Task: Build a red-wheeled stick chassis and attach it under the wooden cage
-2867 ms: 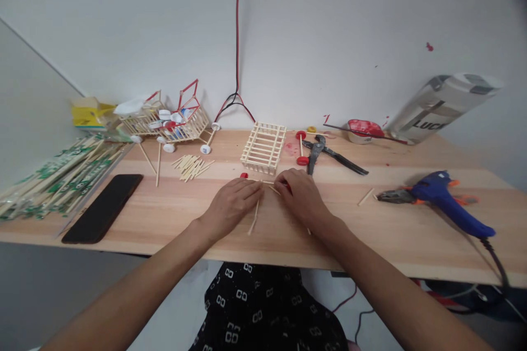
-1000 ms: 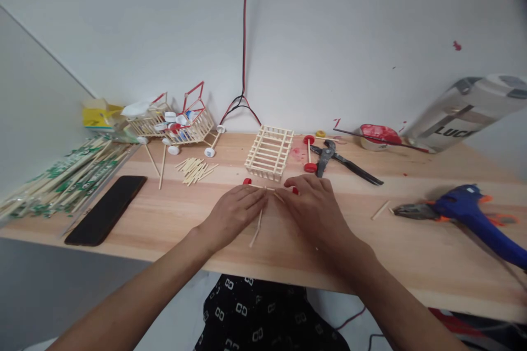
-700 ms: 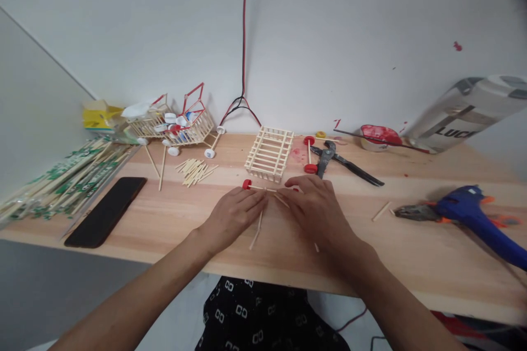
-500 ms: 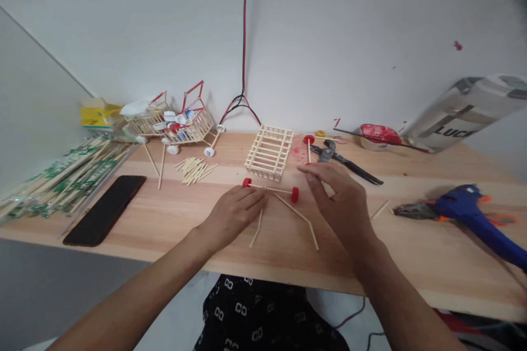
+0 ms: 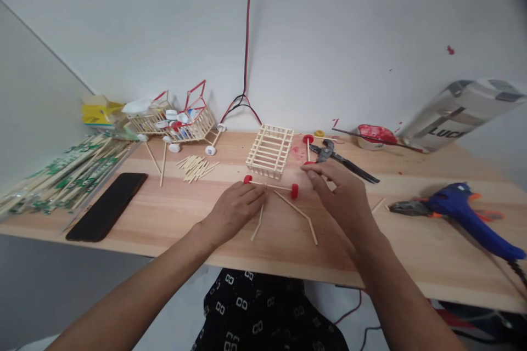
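Note:
My left hand (image 5: 236, 207) is closed, its fingertips pressed together at the middle of a wooden stick axle (image 5: 275, 186) with a red bottle cap on each end. Two bent stick legs (image 5: 302, 214) lie just below this axle, one partly under my fingers. My right hand (image 5: 343, 192) pinches at the near red cap of a second axle (image 5: 308, 149), which points toward the wall; the fingers partly cover that cap. Behind the first axle sits a small slatted stick basket (image 5: 269, 149), touched by neither hand.
Pliers (image 5: 348, 167) and a blue glue gun (image 5: 461, 214) lie on the right. A red-stained cup (image 5: 374, 137) stands by the wall. Cut sticks (image 5: 195, 168), a phone (image 5: 107, 205), wrapped chopsticks (image 5: 74, 173) and finished little stick carts (image 5: 193, 126) are on the left.
My right fingertips have moved slightly onto the near red cap of the second axle. My left hand stays at the first axle. The view has shifted a little.

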The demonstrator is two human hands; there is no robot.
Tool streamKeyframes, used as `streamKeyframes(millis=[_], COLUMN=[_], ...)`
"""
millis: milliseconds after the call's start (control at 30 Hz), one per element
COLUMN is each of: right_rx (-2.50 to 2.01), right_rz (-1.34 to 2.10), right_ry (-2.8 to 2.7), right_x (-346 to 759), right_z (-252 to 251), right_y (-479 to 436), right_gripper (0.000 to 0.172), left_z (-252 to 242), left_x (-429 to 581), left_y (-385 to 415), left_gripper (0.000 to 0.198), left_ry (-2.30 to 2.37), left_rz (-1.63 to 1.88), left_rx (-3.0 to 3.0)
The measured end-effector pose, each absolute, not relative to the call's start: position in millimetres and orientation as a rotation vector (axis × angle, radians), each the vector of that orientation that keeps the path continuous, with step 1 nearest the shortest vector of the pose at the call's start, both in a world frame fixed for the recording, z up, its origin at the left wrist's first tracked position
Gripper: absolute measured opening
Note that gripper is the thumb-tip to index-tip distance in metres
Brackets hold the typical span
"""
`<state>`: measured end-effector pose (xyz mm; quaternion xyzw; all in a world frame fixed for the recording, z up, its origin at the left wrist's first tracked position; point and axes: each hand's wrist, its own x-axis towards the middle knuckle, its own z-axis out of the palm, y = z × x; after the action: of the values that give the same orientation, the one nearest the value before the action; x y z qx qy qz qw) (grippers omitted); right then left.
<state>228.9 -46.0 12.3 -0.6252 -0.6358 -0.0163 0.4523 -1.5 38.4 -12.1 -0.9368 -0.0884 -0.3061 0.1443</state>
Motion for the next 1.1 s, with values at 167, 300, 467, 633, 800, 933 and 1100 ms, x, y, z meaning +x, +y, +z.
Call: streamKeyframes(millis=[167, 300, 467, 633, 800, 933, 1100], right_rx=[-1.854, -2.029, -2.207, -2.221, -2.051, -2.059, -2.106], right_rz=[0.128, 0.109, 0.140, 0.380, 0.624, 0.608, 0.497], right_ry=[-1.816, -1.975, -2.005, -1.949, -1.740, -1.620, -1.598], right_x=[220, 208, 195, 197, 201, 190, 176], right_z=[11, 8, 18, 25, 15, 11, 10], right_y=[-68, -76, -69, -73, -77, -71, -65], right_gripper=[0.019, 0.016, 0.012, 0.014, 0.014, 0.020, 0.023], left_z=[-12, -14, -15, -14, -16, -16, -15], left_x=[-2, -2, -2, -3, -3, -3, -3], left_y=[39, 39, 40, 39, 40, 41, 40], left_gripper=[0.020, 0.020, 0.018, 0.019, 0.019, 0.019, 0.018], left_ry=[-0.253, -0.250, -0.248, -0.286, -0.274, -0.273, -0.271], left_rz=[-0.885, -0.863, -0.846, -0.822, -0.824, -0.808, -0.806], left_rx=[-2.698, -2.700, -2.701, -2.734, -2.731, -2.747, -2.753])
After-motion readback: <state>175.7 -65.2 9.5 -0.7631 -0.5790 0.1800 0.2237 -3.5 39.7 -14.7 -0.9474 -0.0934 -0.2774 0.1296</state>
